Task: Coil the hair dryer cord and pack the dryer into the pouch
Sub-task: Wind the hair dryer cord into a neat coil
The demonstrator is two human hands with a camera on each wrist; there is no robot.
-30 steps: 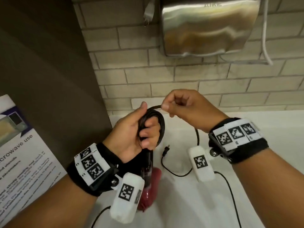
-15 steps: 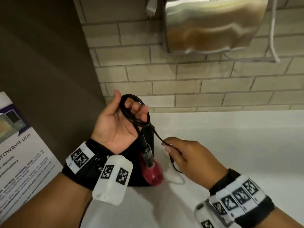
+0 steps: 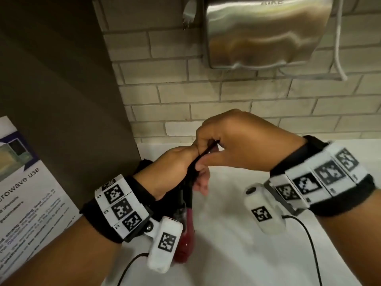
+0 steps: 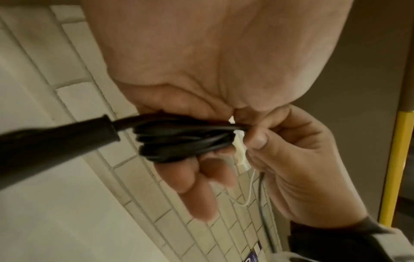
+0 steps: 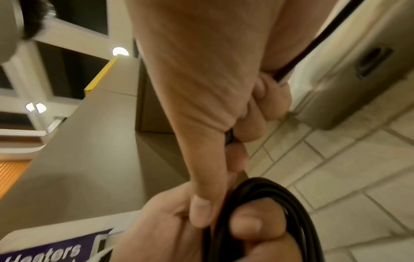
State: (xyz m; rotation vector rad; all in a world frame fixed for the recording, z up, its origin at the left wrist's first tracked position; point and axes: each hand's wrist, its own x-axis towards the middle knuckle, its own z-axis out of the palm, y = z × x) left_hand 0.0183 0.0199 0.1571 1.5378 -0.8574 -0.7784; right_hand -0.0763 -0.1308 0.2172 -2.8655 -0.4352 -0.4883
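Hair dryer cord: mid-coil, loops bunched in left hand above the near counter; right hand pinches the free strand. Coiling step. Next, probably: lay another loop, keeping tension.

The cord is black, coiled over the red dryer. Wristbands are black with white checkered tags. Far wall tiles are cream; the counter is white.
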